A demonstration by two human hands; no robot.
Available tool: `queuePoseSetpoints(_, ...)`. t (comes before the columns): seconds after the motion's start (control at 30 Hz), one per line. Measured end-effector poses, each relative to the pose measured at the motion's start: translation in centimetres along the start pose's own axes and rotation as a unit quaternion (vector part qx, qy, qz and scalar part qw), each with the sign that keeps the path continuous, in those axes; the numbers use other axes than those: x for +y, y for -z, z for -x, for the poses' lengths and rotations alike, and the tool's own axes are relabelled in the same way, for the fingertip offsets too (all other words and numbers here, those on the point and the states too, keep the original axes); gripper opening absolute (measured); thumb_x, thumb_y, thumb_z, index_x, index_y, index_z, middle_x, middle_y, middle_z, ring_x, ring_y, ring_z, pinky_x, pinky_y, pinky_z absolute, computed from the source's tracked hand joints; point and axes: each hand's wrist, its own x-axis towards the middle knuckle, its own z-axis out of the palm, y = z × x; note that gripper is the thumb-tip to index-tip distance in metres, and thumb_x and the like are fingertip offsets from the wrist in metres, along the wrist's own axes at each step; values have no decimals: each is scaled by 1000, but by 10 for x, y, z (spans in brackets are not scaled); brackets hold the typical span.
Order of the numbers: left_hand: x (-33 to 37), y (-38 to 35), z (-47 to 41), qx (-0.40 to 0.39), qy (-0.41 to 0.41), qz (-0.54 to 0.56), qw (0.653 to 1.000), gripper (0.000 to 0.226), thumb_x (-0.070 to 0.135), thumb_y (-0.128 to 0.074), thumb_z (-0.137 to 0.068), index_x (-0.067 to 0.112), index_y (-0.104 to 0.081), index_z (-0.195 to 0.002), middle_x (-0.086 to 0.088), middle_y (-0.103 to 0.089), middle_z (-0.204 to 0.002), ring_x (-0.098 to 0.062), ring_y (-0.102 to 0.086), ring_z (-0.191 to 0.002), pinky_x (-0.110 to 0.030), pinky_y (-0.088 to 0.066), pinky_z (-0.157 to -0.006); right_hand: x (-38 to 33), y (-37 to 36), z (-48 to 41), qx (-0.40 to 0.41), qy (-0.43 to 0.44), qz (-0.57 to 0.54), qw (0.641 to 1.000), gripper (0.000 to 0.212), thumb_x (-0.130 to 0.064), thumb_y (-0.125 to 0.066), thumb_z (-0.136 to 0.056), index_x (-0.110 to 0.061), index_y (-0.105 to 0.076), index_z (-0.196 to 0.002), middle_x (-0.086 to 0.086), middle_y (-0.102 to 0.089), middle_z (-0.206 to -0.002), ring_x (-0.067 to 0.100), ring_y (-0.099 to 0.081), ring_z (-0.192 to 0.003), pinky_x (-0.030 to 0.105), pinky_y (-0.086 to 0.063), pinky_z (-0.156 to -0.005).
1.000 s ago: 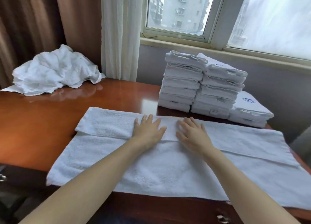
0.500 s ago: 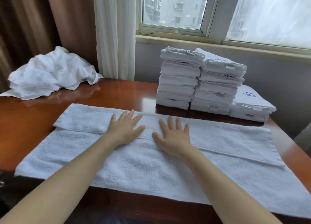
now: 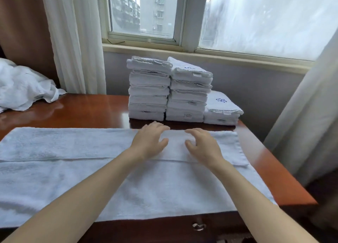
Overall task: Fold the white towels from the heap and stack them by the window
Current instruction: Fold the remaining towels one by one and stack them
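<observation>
Head view: a white towel (image 3: pixel 73 178) lies spread across the near part of the wooden table (image 3: pixel 91 109), its far strip folded toward the near side. Both hands rest on that folded strip, side by side but not touching. The left hand (image 3: pixel 149 142) and right hand (image 3: pixel 203 145) have their fingers bent down at the towel's far edge, thumbs spread; whether they pinch the cloth I cannot tell. Beyond them, below the window (image 3: pixel 142 14), stand the folded stacks (image 3: pixel 187 94). The unfolded heap (image 3: pixel 22 85) sits far left.
</observation>
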Motion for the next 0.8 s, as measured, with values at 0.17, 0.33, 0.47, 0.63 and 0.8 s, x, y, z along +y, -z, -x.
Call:
queuePoseSetpoints(0.17, 58, -26, -24, -11, -64, 16, 998, 44, 35, -51, -97, 27, -50, -141, 9, -48, -141, -11, -44, -129, -29, -39, -101, 59, 25, 13, 62, -75, -12, 995, 41, -23, -58, -90, -22, -61, -132, -3, -59, -135, 17, -47, -129, 35, -41, -103)
queuePoseSetpoints(0.33, 96, -51, -43, -38, -98, 9, 994, 46, 35, -50, -98, 24, -48, -142, 7, -46, -143, -13, -44, -129, -31, -40, -102, 104, 36, 12, 128, -183, -49, 974, 49, -22, -57, -86, -23, -53, -135, -1, -55, -132, 22, -45, -126, 39, -40, -101)
queuePoseSetpoints(0.47, 110, -70, -54, -29, -95, 16, 995, 47, 36, -48, -99, 26, -45, -144, 6, -44, -146, -16, -43, -131, -34, -38, -106, 126, 37, -3, 111, -294, -96, 945, 24, -37, -54, -86, -21, -50, -104, 0, -56, -116, 22, -49, -104, 39, -44, -87)
queuePoseSetpoints(0.63, 113, -90, -59, 19, -95, 23, 995, 47, 33, -47, -99, 24, -44, -145, 7, -46, -143, -12, -42, -130, -34, -32, -113, 136, 25, -14, 114, -299, -112, 941, 22, -40, -46, -87, -26, -52, -71, 0, -60, -102, 24, -55, -96, 40, -49, -88)
queuePoseSetpoints(0.8, 114, -93, -62, 46, -123, 13, 991, 49, 31, -47, -100, 21, -41, -147, 4, -43, -147, -14, -37, -136, -37, -26, -117, 148, 24, -21, 114, -277, -201, 933, 23, -41, -50, -90, -25, -67, -91, -7, -65, -106, 18, -61, -95, 36, -49, -85)
